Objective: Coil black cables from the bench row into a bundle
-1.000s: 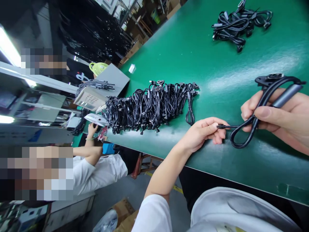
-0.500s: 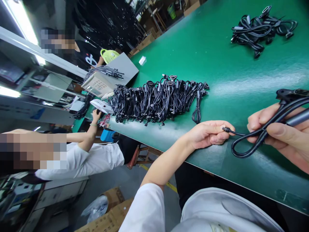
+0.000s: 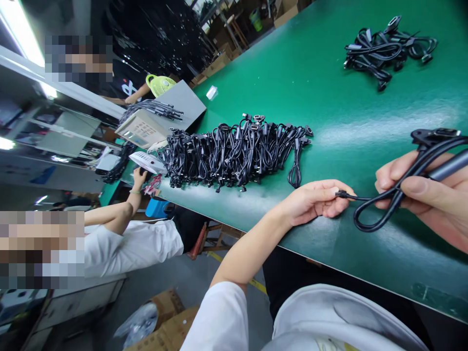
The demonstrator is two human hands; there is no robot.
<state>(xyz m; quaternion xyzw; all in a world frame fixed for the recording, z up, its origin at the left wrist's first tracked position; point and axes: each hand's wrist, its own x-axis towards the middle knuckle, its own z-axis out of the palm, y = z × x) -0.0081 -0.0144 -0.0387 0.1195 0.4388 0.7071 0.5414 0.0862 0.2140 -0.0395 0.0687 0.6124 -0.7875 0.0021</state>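
A black cable [image 3: 373, 225] stretches between my two hands above the green table. My left hand [image 3: 321, 202] pinches its small plug end between thumb and fingertips. The looped middle of the same cable is gripped by my right hand [image 3: 435, 195], at the right edge of the view. An oval flanged socket [image 3: 435, 138] sticks up over my right fingers, and a thick grey sleeve [image 3: 451, 165] of the cable passes under the socket. Left of my hands, a single bundled cable [image 3: 295, 165] lies at the end of a long row of bundled black cables [image 3: 237, 151].
A loose pile of black cables [image 3: 389, 53] lies at the far right of the green table [image 3: 285, 87]. Beyond the row stand a beige device [image 3: 141, 129] and a green fan [image 3: 161, 85]. A co-worker in a white shirt [image 3: 146, 239] sits at the left; another stands behind in black.
Both hands keep their hold on the cable and have hardly moved. The whole view has shifted slightly, and the co-worker at the left has their head a little lower in it.
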